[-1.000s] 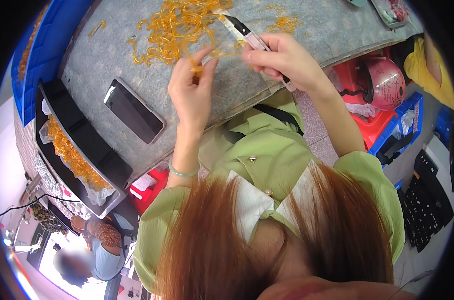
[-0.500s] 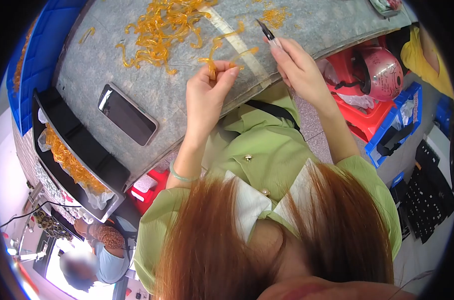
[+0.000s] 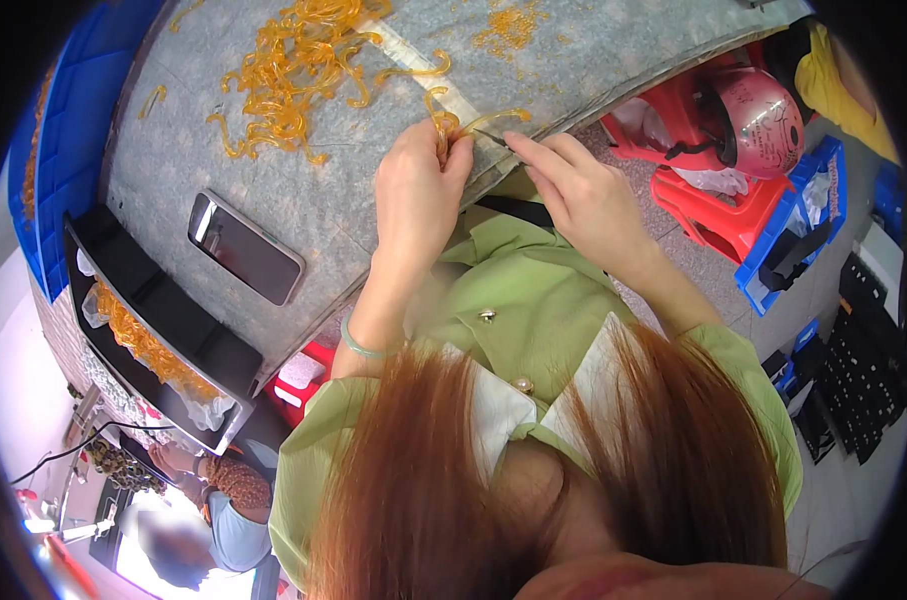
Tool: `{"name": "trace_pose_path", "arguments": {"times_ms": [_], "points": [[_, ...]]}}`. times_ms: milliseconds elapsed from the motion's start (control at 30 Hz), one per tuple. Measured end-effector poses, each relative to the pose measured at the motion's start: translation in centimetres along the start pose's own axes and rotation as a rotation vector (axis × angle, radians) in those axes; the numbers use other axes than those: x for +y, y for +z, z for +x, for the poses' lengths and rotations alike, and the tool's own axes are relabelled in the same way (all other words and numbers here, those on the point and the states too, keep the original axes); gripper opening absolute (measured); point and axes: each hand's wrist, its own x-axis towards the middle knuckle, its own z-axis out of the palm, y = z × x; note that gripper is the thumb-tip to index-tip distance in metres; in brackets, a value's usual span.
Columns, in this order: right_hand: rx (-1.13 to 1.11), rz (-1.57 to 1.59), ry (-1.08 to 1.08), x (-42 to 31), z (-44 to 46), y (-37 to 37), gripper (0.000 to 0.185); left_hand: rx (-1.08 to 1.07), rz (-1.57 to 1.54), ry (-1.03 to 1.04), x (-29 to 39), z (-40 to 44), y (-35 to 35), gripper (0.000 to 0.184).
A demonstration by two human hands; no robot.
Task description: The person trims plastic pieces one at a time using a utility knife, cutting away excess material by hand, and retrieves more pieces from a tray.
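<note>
My left hand (image 3: 421, 190) pinches an orange translucent curly piece (image 3: 446, 122), whose curved ends stick out above the fingers. My right hand (image 3: 591, 200) is closed on a craft knife (image 3: 495, 138); only its dark front end shows, with the tip touching or very near the orange piece. The knife's handle is hidden by the hand. Beyond my left hand lies a heap of orange curly pieces (image 3: 293, 75) on the grey work surface (image 3: 163, 140). A pale strip (image 3: 423, 75) runs over the surface from the heap towards my hands.
A phone (image 3: 245, 248) lies left of my left arm. Small orange bits (image 3: 510, 28) are scattered at the far side. At the left stand a blue crate (image 3: 73, 130) and a black tray (image 3: 163, 290). A pink helmet (image 3: 763, 122) and red stool (image 3: 718, 215) are at the right. Another person (image 3: 235, 510) is lower left.
My right hand has brought the knife down and left to the orange piece in my left hand. The view has shifted, so the heap and phone appear in different places.
</note>
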Motion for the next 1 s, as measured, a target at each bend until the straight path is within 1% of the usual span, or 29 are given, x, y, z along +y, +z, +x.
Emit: {"name": "trace_pose_path", "arguments": {"times_ms": [100,300,400,667,767,1000], "points": [[0.026,-0.003,-0.031,0.1,0.1,0.2,0.031,0.006,0.008,0.002,0.1,0.0,0.1,0.018],[0.018,-0.005,-0.039,0.2,0.2,0.4,0.032,0.015,0.026,0.017,0.1,0.0,0.1,0.018],[0.016,-0.045,-0.045,0.0,0.1,0.4,0.034,0.023,0.033,0.03,0.0,-0.1,0.1,0.017],[-0.009,-0.219,-0.117,-0.7,0.6,0.9,0.048,0.049,0.039,0.094,0.1,-0.2,0.2,0.013],[-0.003,-0.237,-0.119,-0.7,0.2,1.0,0.05,0.101,0.036,0.102,-0.2,-0.4,0.7,0.015],[0.029,-0.238,-0.102,-0.8,-0.5,1.6,0.053,0.14,0.006,0.109,-0.3,-0.5,1.1,0.013]]}}
